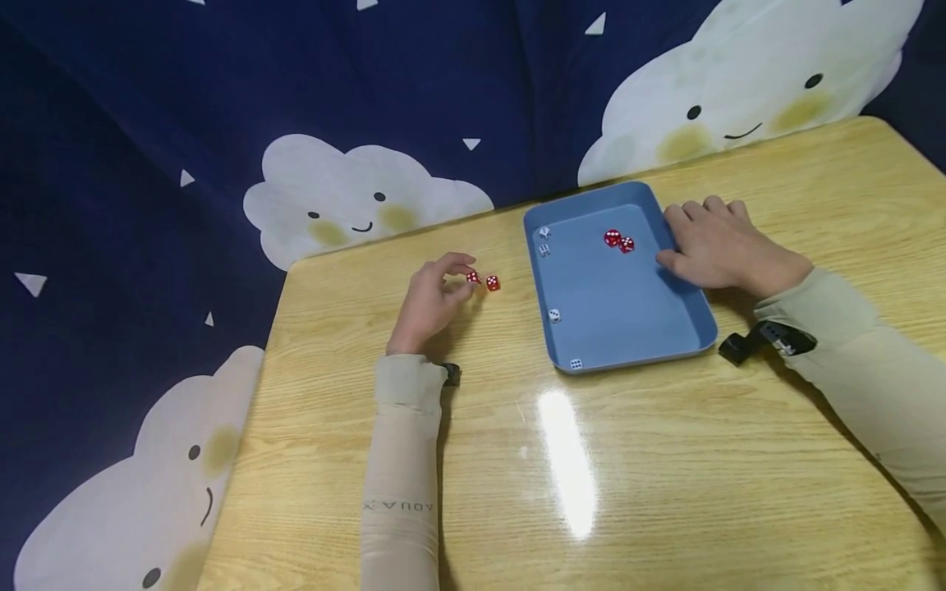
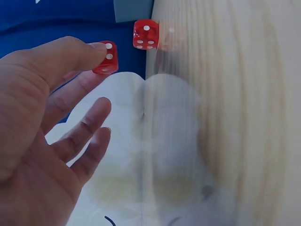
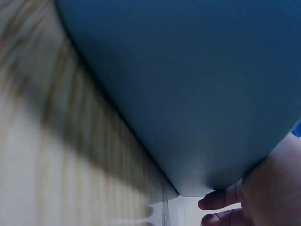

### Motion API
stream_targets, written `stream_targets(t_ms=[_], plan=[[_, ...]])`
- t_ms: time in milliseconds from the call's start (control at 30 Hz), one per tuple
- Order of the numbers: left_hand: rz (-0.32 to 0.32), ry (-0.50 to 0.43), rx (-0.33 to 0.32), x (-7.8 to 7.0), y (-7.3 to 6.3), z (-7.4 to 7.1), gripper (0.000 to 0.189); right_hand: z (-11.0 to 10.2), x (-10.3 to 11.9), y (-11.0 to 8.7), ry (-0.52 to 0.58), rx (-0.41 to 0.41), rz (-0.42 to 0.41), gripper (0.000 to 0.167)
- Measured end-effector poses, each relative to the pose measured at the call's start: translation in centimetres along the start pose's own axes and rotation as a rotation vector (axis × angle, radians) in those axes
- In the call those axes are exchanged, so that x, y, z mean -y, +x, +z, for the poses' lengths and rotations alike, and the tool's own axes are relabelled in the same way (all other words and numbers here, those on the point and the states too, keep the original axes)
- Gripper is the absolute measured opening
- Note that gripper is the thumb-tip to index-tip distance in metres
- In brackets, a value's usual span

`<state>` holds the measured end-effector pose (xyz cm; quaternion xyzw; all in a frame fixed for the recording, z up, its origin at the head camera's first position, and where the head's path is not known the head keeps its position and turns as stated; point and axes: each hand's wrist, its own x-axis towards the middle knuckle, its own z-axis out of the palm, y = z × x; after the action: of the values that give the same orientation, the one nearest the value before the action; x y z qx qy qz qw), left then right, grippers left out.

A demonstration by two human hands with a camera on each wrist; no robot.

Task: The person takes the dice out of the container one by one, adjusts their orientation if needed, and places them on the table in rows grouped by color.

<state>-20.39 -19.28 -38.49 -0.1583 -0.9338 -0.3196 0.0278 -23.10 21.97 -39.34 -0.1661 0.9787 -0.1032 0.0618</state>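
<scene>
My left hand (image 1: 430, 302) pinches a red die (image 2: 109, 57) between thumb and fingertips, while its other fingers stay loosely bent. Close beside it on the table sits another red die (image 1: 493, 283), also visible in the left wrist view. A blue tray (image 1: 621, 308) lies to the right of these dice. The right hand (image 1: 713, 242) holds the tray's right wall, thumb over the rim and fingers along the outside. Two red dice (image 1: 613, 238) lie together inside the tray towards the back. Several white dice (image 1: 555, 315) are spread along its left side.
The wooden table (image 1: 488, 492) carries the tray and the loose dice. Behind it and to the left hangs a dark blue cloth (image 1: 414, 82) with white clouds. A black strap (image 1: 769, 338) is on the right wrist, near the tray's front right corner.
</scene>
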Motion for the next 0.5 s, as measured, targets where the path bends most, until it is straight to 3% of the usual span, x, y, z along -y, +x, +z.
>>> stream_targets(t_ms=[500], plan=[[-0.046,-0.026,0.053,1.06,0.31,0.64,0.034,-0.04,0.02,0.04,0.008,-0.003,0.000,0.054]])
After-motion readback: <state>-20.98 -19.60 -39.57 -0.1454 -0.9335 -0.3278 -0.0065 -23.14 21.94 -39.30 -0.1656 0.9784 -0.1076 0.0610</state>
